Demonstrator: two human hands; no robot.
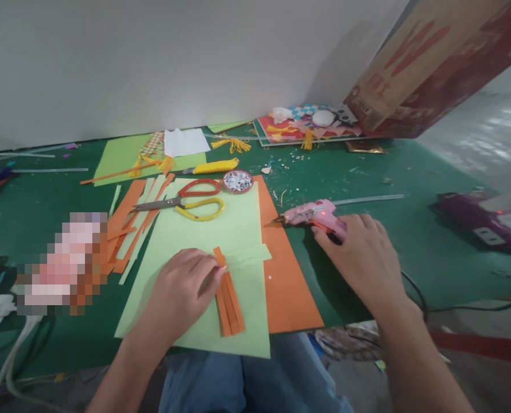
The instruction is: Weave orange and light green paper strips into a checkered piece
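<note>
Orange strips are pinched over a green sheet.
They are steadied by the left hand's closed fingertips, seemingly for alignment. The glue gun's handle is wrapped by the right hand's curled fingers, apparently for control; scissors are set beyond.

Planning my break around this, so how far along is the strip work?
It looks early, though I can't tell what is glued. Done: narrow orange paper strips lie side by side, pale green paper strips beside their top. In hand: the left hand pinches near that meeting point; the right hand grips the pink glue gun. Left: a loose orange and green strip pile seems unused.
</note>
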